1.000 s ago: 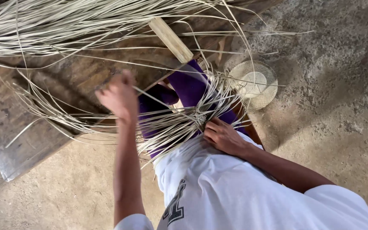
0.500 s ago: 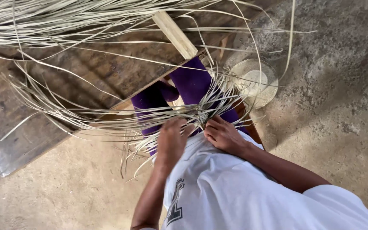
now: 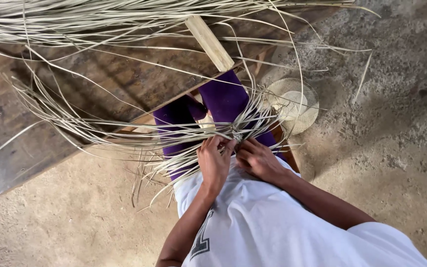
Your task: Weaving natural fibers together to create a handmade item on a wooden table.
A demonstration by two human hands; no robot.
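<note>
Both hands down at the lap, knuckles up, fingers curled. Left hand (image 3: pixel 214 160) pinches pale straw strips (image 3: pixel 124 133) at the woven knot (image 3: pixel 235 133); right hand (image 3: pixel 259 159) closed on the same knot from the other side, thumbs nearly touching. Knot sits over the purple-clad knees (image 3: pixel 223 99). Loose strip ends fan left across the wooden counter (image 3: pixel 100 84). Small round woven piece (image 3: pixel 295 104) on the concrete floor (image 3: pixel 396 123), just right.
</note>
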